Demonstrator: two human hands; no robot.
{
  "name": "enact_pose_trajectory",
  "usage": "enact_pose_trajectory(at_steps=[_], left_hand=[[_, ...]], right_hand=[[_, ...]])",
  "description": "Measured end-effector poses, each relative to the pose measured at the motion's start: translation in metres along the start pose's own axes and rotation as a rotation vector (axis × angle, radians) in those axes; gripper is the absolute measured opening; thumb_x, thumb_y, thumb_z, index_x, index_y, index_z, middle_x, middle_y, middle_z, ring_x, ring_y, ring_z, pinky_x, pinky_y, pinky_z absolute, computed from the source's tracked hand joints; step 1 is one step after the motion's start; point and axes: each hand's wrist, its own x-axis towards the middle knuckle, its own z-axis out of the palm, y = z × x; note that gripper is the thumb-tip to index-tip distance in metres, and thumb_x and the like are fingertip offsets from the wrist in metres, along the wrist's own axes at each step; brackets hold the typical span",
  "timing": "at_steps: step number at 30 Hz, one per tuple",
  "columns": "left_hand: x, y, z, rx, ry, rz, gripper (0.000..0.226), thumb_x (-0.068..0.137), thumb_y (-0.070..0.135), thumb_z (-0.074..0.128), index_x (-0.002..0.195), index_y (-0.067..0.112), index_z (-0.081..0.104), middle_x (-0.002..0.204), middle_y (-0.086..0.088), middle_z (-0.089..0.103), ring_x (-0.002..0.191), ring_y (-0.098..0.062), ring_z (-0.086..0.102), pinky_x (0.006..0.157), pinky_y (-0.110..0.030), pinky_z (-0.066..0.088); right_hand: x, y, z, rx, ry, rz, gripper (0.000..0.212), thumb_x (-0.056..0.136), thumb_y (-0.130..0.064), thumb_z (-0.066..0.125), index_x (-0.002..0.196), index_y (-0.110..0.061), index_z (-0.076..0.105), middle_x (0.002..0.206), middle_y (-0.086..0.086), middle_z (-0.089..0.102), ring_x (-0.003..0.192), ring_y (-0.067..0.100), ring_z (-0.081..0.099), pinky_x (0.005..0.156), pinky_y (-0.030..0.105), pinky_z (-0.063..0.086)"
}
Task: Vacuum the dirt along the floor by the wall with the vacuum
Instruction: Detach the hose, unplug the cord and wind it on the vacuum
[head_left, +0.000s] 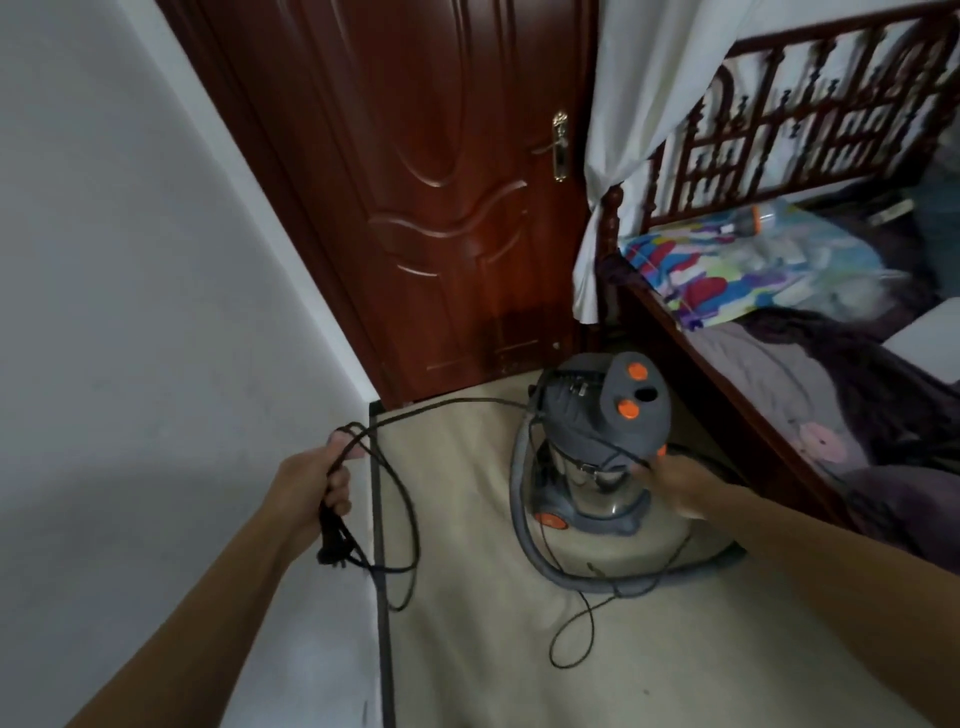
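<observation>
Vacuum canister (597, 431) stands upright on the beige floor (467, 665), between the white wall (130, 312) and the bed (769, 395), just short of the door (441, 208).

Your hands are well apart, both on the black power cord (402, 499). Your left hand (317, 478), nearest the wall, grips gathered loops of it, and the plug (332, 553) hangs below your fist. Your right hand (675, 486) pinches the cord at the canister's side, though motion blur softens the fingers. Slack cord trails over the floor. The grey hose (522, 519) curls round the canister's base. A dark skirting strip (382, 597) runs along the wall's foot. Beyond the canister, the brown door is closed, and a white curtain (613, 156) hangs beside it.
</observation>
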Motion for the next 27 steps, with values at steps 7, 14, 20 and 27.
enact_pose_trajectory(at_steps=[7, 14, 20, 27], left_hand=[[0.093, 0.018, 0.042, 0.112, -0.174, 0.083, 0.023, 0.103, 0.020, 0.046, 0.083, 0.010, 0.053, 0.060, -0.008, 0.053, 0.044, -0.014, 0.046, 0.040, -0.023, 0.035], [0.155, 0.043, 0.065, 0.359, -0.524, 0.200, 0.027, 0.104, 0.024, 0.042, 0.083, 0.012, 0.053, 0.060, -0.002, 0.063, 0.057, -0.014, 0.064, 0.070, -0.030, 0.047], [0.217, 0.079, 0.065, 0.194, -0.352, 0.198, 0.024, 0.102, 0.022, 0.049, 0.081, 0.013, 0.054, 0.055, 0.004, 0.041, 0.040, -0.009, 0.036, 0.040, -0.025, 0.034], [0.275, 0.100, 0.019, 0.349, -0.199, 0.250, 0.027, 0.104, 0.021, 0.044, 0.084, 0.005, 0.052, 0.059, -0.009, 0.043, 0.038, -0.012, 0.041, 0.039, -0.021, 0.034]], right_hand=[[0.013, -0.142, -0.025, -0.136, 0.110, -0.538, 0.027, 0.105, -0.028, 0.039, 0.093, -0.010, 0.055, 0.072, 0.004, 0.056, 0.055, 0.008, 0.041, 0.058, 0.030, 0.025], [0.054, -0.219, -0.040, 0.065, 0.274, -0.573, 0.029, 0.103, -0.039, 0.043, 0.087, -0.017, 0.054, 0.069, 0.001, 0.054, 0.061, 0.011, 0.048, 0.058, 0.029, 0.036], [0.082, -0.150, -0.049, 0.099, 0.278, -0.122, 0.029, 0.093, -0.036, 0.064, 0.072, -0.021, 0.050, 0.065, -0.003, 0.051, 0.065, 0.017, 0.056, 0.058, 0.032, 0.038], [0.073, 0.016, -0.026, 0.258, 0.347, 0.667, 0.038, 0.098, -0.044, 0.051, 0.089, -0.011, 0.068, 0.088, 0.012, 0.070, 0.082, 0.029, 0.066, 0.066, 0.032, 0.044]])
